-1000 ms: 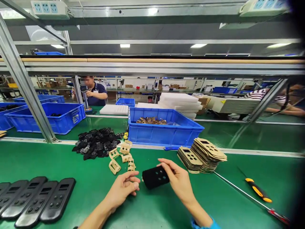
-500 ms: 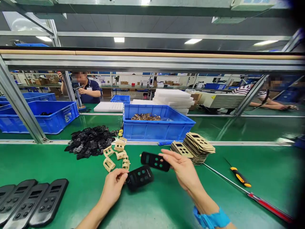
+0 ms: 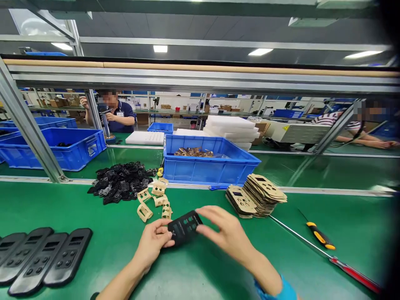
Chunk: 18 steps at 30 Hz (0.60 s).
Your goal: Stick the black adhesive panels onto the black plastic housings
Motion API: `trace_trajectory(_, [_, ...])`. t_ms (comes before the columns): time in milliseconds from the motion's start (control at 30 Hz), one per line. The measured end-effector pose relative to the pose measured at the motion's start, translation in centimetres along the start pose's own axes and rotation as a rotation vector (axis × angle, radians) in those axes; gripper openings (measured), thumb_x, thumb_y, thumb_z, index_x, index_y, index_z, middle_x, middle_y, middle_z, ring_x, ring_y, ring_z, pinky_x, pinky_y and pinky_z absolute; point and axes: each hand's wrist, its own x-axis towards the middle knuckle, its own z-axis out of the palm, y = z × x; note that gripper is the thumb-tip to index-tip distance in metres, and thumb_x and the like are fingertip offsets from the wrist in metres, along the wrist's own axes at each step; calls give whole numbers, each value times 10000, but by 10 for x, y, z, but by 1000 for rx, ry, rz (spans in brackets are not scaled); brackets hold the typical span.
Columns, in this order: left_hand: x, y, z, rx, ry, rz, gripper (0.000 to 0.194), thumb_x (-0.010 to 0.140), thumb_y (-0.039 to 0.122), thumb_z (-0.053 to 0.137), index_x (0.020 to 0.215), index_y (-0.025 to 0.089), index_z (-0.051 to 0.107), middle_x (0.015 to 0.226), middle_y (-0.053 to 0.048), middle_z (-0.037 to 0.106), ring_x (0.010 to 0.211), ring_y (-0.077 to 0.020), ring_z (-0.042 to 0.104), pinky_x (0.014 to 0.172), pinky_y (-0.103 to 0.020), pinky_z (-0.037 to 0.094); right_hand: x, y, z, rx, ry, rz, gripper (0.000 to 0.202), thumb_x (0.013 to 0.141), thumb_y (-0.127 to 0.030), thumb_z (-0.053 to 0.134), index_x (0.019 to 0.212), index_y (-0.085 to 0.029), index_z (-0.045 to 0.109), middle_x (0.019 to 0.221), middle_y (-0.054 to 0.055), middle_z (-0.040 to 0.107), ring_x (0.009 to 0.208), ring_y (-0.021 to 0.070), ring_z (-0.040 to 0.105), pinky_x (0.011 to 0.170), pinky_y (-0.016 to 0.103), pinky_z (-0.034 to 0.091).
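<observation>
Over the green bench, my left hand [image 3: 153,241] pinches the left end of a black perforated panel [image 3: 185,227]. At the panel's right end is my right hand [image 3: 223,231], thumb and fingers apart around the edge; whether they touch it is hard to tell. Only one panel outline shows between the hands; a second one behind it cannot be made out. Several beige curled pieces [image 3: 159,201] lie just beyond my left hand. Stacks of beige perforated plates [image 3: 265,189] stand beyond my right hand.
Black handset-like housings [image 3: 67,257] lie at the left front, a heap of black parts [image 3: 121,181] behind. A blue bin [image 3: 209,168] stands at the back centre. An orange-black screwdriver [image 3: 320,235] and a long red-handled one [image 3: 356,271] lie right. Two people work beyond the frame.
My right hand no longer holds a separate black panel apart from the left one's. It has moved to the right end of the panel in my left hand, its fingers spread. The view has shifted slightly.
</observation>
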Motion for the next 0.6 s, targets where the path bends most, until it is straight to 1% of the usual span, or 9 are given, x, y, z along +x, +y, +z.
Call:
trace_trajectory(67, [-3, 1, 2, -40, -4, -42, 587, 512, 377, 878, 972, 101, 639, 693, -1, 632, 614, -80, 595, 619, -199, 523, 3, -30, 13, -38, -186, -141, 727, 658, -331, 823, 1306, -180, 529, 1307, 166, 551, 1141, 328, 556, 892, 441, 533])
trace_trajectory(100, [-4, 1, 1, -55, -17, -65, 550, 523, 377, 876, 937, 100, 641, 685, -4, 639, 600, -74, 594, 600, -185, 511, 4, -41, 18, -55, -256, -173, 853, 603, -271, 859, 1354, -165, 469, 1320, 190, 528, 1147, 350, 543, 875, 461, 539])
trace_trajectory(133, [-4, 2, 0, -64, -37, -88, 504, 540, 381, 868, 890, 100, 640, 671, -9, 645, 581, -69, 592, 577, -171, 498, 5, -47, 23, -57, -299, -174, 896, 591, -215, 862, 1376, -162, 433, 1297, 195, 538, 1126, 350, 551, 851, 464, 548])
trace_trajectory(200, [-4, 3, -4, -66, -83, -130, 429, 559, 391, 857, 779, 103, 626, 616, -16, 645, 525, -66, 578, 515, -154, 463, 5, -52, 31, 7, -346, -144, 824, 647, -138, 814, 1372, -190, 424, 1211, 156, 578, 1059, 305, 581, 824, 429, 555])
trace_trajectory(233, [-4, 3, -6, -65, -107, -148, 411, 555, 388, 858, 731, 107, 615, 584, -15, 635, 502, -69, 570, 486, -152, 446, 4, -51, 34, 67, -357, -129, 777, 676, -130, 792, 1361, -211, 433, 1190, 134, 579, 1045, 283, 583, 838, 411, 547])
trace_trajectory(333, [-5, 4, -10, -86, -163, -187, 394, 507, 339, 883, 649, 120, 586, 553, -4, 606, 503, -86, 567, 454, -156, 429, -1, -44, 42, 314, -353, -82, 721, 691, -229, 808, 1322, -258, 463, 1209, 100, 548, 1062, 260, 562, 898, 378, 507])
trace_trajectory(433, [-8, 4, -6, -145, -230, -188, 389, 532, 331, 876, 640, 127, 564, 650, -23, 634, 564, -85, 586, 495, -153, 454, -7, -44, 47, 584, -311, -12, 631, 705, -338, 798, 1266, -270, 518, 1143, 73, 572, 953, 226, 587, 807, 318, 527])
trace_trajectory(533, [-10, 4, 1, -223, -306, -170, 386, 599, 358, 847, 702, 131, 553, 720, -42, 648, 574, -75, 590, 507, -143, 462, -8, -45, 45, 810, -212, 85, 573, 698, -426, 787, 1209, -260, 588, 1145, 87, 588, 880, 217, 610, 707, 292, 542])
trace_trajectory(600, [-9, 4, 2, -238, -277, -154, 401, 618, 375, 834, 731, 147, 524, 681, -16, 627, 523, -58, 564, 466, -129, 440, -5, -37, 38, 989, -79, 195, 606, 652, -490, 801, 1183, -261, 620, 1167, 99, 607, 932, 245, 626, 739, 308, 554])
